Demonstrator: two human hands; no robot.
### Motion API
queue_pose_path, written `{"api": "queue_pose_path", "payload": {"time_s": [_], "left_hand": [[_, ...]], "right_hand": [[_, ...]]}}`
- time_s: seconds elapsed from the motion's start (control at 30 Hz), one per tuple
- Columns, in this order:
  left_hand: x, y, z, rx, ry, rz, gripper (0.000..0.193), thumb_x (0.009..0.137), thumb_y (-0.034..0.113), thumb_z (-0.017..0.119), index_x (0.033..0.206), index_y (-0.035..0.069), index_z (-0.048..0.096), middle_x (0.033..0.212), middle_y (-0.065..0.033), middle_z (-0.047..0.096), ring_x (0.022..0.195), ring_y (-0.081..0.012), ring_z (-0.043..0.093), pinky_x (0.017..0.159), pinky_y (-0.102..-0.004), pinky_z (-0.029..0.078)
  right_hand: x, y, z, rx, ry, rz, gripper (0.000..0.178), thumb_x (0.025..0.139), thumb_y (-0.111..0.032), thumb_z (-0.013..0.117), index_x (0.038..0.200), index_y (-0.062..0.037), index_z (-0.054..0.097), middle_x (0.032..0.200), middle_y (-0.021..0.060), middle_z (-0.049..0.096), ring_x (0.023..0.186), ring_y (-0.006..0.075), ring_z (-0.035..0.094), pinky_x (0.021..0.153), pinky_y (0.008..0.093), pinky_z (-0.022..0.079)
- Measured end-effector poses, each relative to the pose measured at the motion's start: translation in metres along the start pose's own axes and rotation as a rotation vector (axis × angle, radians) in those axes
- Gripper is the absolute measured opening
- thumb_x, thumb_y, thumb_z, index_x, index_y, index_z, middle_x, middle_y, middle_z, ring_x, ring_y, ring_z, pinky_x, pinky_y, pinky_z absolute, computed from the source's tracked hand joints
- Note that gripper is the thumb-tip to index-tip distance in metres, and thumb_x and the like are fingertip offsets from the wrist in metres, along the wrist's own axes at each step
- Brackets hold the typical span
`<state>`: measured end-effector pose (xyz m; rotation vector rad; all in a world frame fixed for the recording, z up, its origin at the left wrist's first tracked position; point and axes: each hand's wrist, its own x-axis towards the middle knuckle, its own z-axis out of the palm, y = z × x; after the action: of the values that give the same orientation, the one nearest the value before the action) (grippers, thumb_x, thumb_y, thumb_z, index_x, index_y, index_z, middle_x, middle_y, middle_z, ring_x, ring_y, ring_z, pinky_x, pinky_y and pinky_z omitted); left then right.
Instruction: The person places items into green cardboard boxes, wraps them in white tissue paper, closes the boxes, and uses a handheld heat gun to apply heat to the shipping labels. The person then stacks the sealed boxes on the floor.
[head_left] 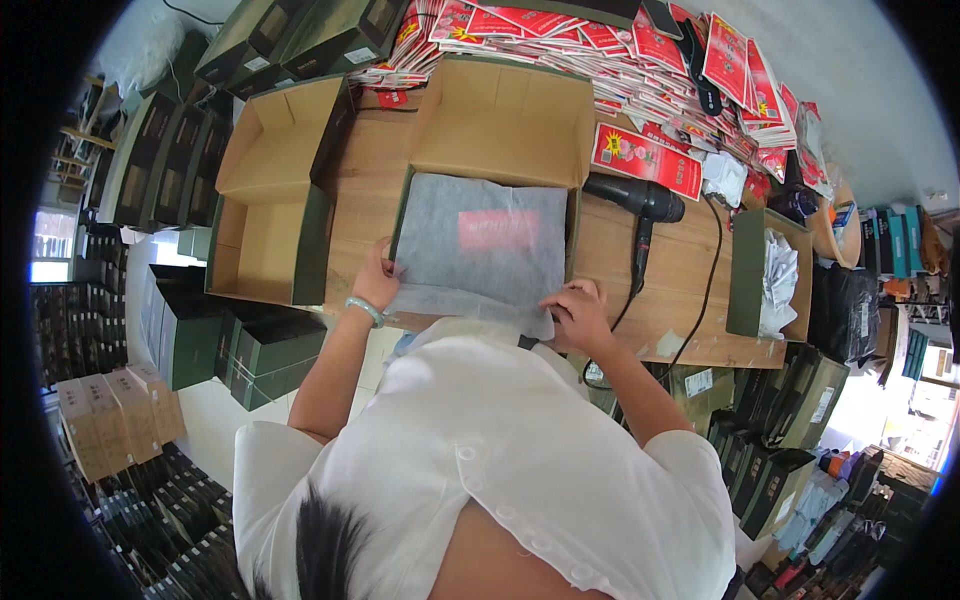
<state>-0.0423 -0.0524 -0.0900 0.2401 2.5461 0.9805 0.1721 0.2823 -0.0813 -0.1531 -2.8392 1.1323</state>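
An open shoe box (505,110), dark green outside and brown inside, stands before me with its lid raised at the back. A sheet of thin grey wrapping paper (430,225) covers its contents, and a red card (497,230) shows faintly through it. At the near left corner, my left hand (376,278) has its fingers closed on the paper's edge, with a pale bangle on the wrist. My right hand (578,312) pinches the paper's near right corner, where it hangs over the box front.
A second open box (265,235) stands left, with nothing inside. Right of the shoe box lie a black hair dryer (640,200) and its cord. Red printed packets (650,160) pile along the back. A small box (770,275) holds crumpled white paper at the table's right end.
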Motion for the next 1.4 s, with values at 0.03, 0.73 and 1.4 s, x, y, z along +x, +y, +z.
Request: {"api": "queue_pose_path", "payload": {"time_s": [0.03,0.73,1.4], "left_hand": [[-0.007,-0.001,-0.001,-0.007,-0.017,-0.048,0.07,0.075,-0.004,0.06,0.141,0.01,0.038,0.095,-0.0153,0.065,0.088,-0.0301,0.063,0.08,-0.0408,0.051],[-0.029,0.066,0.016,0.602,-0.754,0.216,0.06,0.092,0.057,0.05,0.125,0.009,0.061,0.125,-0.0167,0.062,0.114,-0.0348,0.058,0.097,-0.041,0.045],[-0.052,-0.027,0.004,-0.183,0.44,0.18,0.012,0.08,0.011,0.075,0.083,0.002,0.068,0.09,-0.0139,0.064,0.093,-0.0308,0.058,0.082,-0.038,0.046]], "right_hand": [[0.001,-0.002,0.001,0.0,-0.009,0.008,0.029,0.073,-0.006,0.066,0.095,-0.0239,0.074,0.091,-0.0034,0.07,0.109,0.0235,0.051,0.1,0.0409,0.027],[0.034,-0.054,0.037,-0.192,-0.66,0.187,0.067,0.091,-0.062,0.049,0.121,-0.0034,0.061,0.113,0.0205,0.064,0.108,0.0373,0.059,0.091,0.0454,0.047],[0.225,0.117,-0.026,0.619,0.23,0.595,0.056,0.091,-0.032,0.066,0.132,0.0032,0.052,0.131,0.0169,0.058,0.119,0.0251,0.054,0.101,0.0348,0.04]]}}
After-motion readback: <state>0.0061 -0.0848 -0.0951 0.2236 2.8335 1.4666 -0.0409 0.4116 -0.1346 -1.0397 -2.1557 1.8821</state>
